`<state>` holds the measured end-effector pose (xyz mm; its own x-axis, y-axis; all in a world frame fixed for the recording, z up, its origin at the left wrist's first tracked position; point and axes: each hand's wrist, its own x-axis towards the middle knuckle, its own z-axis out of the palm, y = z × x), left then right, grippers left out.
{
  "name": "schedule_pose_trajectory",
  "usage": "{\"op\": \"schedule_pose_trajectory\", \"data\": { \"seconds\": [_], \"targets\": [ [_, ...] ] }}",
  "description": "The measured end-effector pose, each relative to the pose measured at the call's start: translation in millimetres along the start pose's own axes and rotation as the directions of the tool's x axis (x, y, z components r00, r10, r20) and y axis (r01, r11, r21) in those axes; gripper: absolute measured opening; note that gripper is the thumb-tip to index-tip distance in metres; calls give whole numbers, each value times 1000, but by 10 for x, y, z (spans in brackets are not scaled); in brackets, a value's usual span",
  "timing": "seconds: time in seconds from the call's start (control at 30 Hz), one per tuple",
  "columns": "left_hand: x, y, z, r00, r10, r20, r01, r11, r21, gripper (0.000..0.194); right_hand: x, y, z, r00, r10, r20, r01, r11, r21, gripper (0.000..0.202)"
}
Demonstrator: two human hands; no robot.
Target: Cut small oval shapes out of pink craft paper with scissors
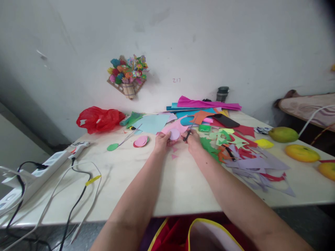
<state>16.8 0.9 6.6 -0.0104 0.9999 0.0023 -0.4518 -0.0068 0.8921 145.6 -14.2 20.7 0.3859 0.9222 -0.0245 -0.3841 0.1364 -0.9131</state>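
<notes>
My left hand (163, 140) is closed on a pale lilac paper circle (174, 134), its thumb resting on the circle's left edge. A pink paper sheet (179, 124) lies directly behind it; I cannot tell whether the hand also holds this sheet. My right hand (193, 140) grips dark-handled scissors (187, 135), with the blades pointing up and away, just right of the circle. Small pink paper scraps (174, 157) lie on the table below the hands. Left of them sits a stack of pink paper circles (141, 141), and beyond it a green paper circle (112, 147).
Colored paper offcuts (248, 164) spread over the right side, near several mangoes (283, 134). Paper sheets (151, 122) and a black phone (225, 121) lie at the back. A red plastic bag (101, 119) stands back left. Power strips (56, 165) and cables occupy the left edge.
</notes>
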Motion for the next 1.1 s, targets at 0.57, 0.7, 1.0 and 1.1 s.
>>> {"op": "schedule_pose_trajectory", "data": {
  "seconds": [0.57,0.7,1.0,1.1],
  "targets": [
    [0,-15,10,996,89,-28,-83,981,175,36,-27,28,21,997,-29,66,30,999,-15,32],
    [-17,-14,27,996,92,-3,-89,972,219,35,-38,9,26,999,-22,38,24,998,-54,26],
    [-59,6,20,996,24,88,-34,994,107,28,-78,-47,53,999,-32,11,33,998,-44,28],
    [-75,19,9,995,-10,102,5,999,52,27,-68,-31,53,999,-47,21,48,997,-63,28]
  ]
}}
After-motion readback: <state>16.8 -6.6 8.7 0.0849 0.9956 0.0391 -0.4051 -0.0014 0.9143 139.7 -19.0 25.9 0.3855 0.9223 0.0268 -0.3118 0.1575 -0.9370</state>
